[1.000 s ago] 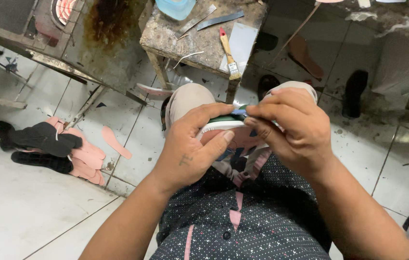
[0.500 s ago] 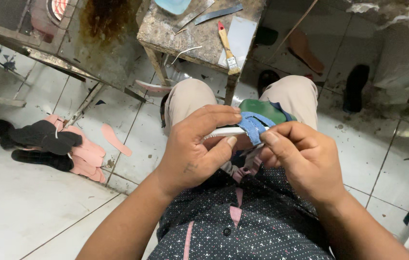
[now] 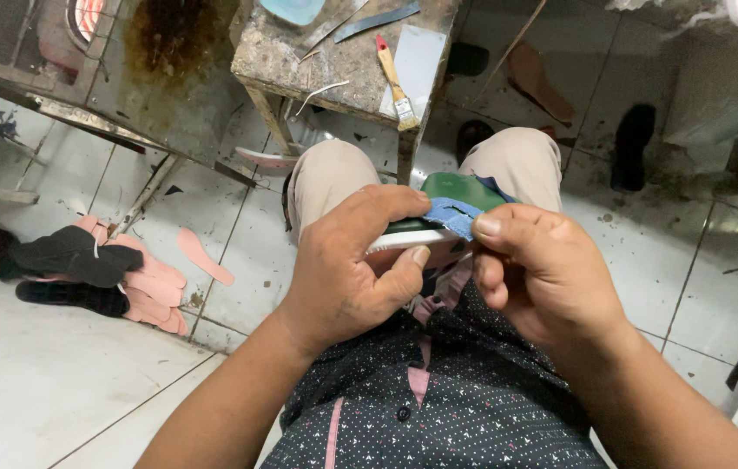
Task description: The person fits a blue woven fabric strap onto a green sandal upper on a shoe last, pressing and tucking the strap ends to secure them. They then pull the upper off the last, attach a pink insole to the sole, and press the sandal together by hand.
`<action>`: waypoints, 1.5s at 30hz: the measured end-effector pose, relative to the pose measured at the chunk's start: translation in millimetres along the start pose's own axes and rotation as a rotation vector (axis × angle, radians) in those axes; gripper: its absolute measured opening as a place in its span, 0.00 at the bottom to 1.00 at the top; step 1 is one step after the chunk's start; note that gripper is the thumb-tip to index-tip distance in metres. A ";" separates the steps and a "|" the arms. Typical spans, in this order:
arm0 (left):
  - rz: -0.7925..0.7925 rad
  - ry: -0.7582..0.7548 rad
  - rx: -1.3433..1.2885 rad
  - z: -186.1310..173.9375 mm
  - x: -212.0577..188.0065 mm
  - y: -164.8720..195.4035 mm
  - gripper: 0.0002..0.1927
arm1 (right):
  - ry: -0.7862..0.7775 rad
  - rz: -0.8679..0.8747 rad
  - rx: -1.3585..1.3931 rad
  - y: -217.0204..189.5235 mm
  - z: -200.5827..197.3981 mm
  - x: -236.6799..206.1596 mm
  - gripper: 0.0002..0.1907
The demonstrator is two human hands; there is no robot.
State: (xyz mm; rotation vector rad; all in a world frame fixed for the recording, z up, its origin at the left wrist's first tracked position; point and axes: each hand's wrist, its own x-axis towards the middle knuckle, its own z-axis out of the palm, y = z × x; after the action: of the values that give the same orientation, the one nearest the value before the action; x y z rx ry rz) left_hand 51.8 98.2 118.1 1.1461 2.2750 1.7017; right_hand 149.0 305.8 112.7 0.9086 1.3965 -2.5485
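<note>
- Head view, looking straight down at a lap in a dark dotted shirt (image 3: 473,408) and beige trousers (image 3: 334,178).
- At centre: a green shoe sole with a white edge (image 3: 438,208), held above the knees, a blue denim strap (image 3: 451,215) lying across its near end.
- Left hand (image 3: 347,269) closed around the sole from 9 o'clock, fingers over the top, thumb pressed under the white edge.
- Right hand (image 3: 543,269) at 3 o'clock of the sole, thumb and fingers pinched shut on the blue strap, touching the sole's end.
- At 12 o'clock of the hands: a worn stone-topped work table (image 3: 334,61), bearing a red-handled brush (image 3: 395,82), a grey sheet (image 3: 419,65) just beside it and a metal blade (image 3: 378,19) at the far edge.
- At 9 o'clock, well apart on the white tiled floor (image 3: 39,382): a heap of pink insoles (image 3: 148,287) with black soles (image 3: 65,260) on top.
- At 1 o'clock, beyond the right knee: a brown insole (image 3: 538,82) and a black sole (image 3: 631,143) on the floor.
</note>
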 end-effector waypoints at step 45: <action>-0.112 -0.031 -0.066 -5.0 -1.1 -13.9 0.18 | 0.010 -0.281 -0.316 44.4 9.0 7.5 0.09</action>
State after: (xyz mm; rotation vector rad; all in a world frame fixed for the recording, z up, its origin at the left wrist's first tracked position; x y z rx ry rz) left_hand 43.1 92.1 107.7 1.0057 2.2025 1.6914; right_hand 154.4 274.6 79.5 0.7162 1.9820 -2.3960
